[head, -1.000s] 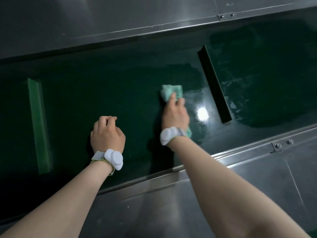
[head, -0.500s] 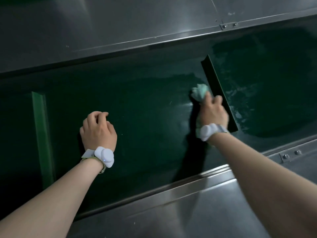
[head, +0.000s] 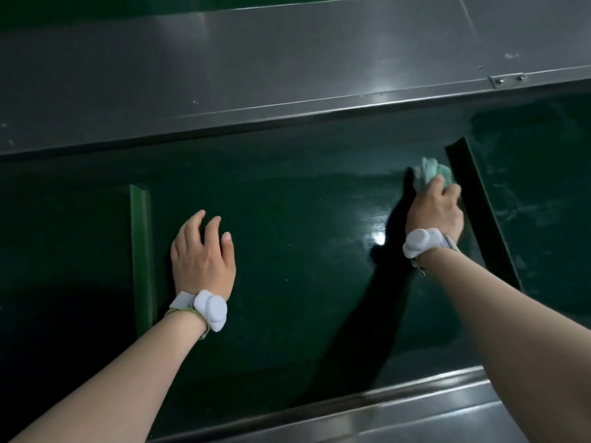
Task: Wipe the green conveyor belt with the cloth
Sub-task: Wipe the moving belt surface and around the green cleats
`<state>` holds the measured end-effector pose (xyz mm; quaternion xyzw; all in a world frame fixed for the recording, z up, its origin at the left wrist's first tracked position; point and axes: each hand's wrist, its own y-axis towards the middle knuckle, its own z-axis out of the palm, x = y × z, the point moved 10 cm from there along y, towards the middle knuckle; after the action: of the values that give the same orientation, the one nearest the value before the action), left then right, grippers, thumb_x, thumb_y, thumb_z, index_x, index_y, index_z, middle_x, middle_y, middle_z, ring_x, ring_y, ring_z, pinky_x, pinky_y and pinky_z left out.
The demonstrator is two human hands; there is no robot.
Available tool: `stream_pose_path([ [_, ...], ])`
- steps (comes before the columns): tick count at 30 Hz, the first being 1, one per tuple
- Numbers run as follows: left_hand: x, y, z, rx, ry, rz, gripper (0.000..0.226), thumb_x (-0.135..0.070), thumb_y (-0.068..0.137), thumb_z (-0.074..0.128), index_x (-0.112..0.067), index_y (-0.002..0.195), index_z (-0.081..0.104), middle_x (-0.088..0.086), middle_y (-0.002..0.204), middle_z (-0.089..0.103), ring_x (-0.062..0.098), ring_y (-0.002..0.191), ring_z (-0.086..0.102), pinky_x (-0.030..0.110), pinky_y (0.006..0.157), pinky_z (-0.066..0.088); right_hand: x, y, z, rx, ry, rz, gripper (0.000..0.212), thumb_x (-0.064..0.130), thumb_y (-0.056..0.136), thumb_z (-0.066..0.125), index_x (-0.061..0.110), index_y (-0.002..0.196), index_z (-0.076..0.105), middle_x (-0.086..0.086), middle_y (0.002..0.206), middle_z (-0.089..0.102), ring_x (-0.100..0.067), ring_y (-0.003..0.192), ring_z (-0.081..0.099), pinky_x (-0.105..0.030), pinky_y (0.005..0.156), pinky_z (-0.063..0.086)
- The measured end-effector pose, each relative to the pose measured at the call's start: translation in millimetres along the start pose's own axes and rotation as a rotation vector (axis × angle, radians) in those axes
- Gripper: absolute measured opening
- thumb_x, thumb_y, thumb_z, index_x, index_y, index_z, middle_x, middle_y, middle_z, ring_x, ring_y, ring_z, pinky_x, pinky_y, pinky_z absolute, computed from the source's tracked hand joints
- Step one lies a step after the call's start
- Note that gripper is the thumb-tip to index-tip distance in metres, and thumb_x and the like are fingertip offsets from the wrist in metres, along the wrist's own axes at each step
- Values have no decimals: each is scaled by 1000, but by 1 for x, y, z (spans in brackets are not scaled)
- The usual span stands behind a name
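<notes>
Mid-wipe: right hand (head: 435, 212) gripping bunched cloth (head: 431, 174) beside raised cleat (head: 479, 212), left hand (head: 203, 254) loose-fingered, empty, on green conveyor belt (head: 303, 219). Next, probably over that cleat.

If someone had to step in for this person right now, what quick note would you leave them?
Right hand grips the bunched cloth and presses it on the green conveyor belt, right beside the raised cleat on the right.
Left hand rests open on the belt, holding nothing, next to the left cleat.
Done: hard to judge; the belt near the cloth looks glossy.
Left: the section beyond the right cleat shows pale streaks, so it probably needs wiping.
</notes>
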<state>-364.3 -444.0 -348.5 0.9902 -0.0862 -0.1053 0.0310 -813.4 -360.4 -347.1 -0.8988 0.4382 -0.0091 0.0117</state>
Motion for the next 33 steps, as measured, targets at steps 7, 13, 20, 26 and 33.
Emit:
stream_pose_path([
  [7,5,34,1,6,15,-44,38,-25,108,45,-10,142,55,14,155,45,37,142,44,54,110,43,234,-90,6,171,123,-484,57,12,99,39,10,154,27,-15,147,40,-36,93,67,-38,67,48],
  [13,6,40,3,12,46,-81,35,-19,105,49,-11,138,57,13,149,50,37,136,48,53,106,42,285,-139,6,227,117,-732,56,13,99,40,11,154,26,-15,136,42,-34,89,64,-38,58,34],
  [20,1,40,2,10,68,-58,33,-18,106,48,-8,134,61,17,144,56,40,131,51,57,102,44,118,16,-13,48,18,-352,45,10,98,43,15,142,39,-17,120,46,-42,83,67,-42,62,49],
  [26,3,40,4,1,75,-73,29,-15,104,50,-10,129,64,15,141,58,39,129,53,55,96,45,9,74,-12,44,-51,-101,35,13,98,45,7,133,40,-25,122,45,-50,88,63,-43,64,43],
  [33,0,41,8,-28,92,-105,27,-20,104,48,-12,127,61,14,140,57,38,128,52,55,96,45,212,-18,-1,101,39,-459,49,12,99,37,9,148,35,-13,140,44,-35,95,68,-38,68,50],
])
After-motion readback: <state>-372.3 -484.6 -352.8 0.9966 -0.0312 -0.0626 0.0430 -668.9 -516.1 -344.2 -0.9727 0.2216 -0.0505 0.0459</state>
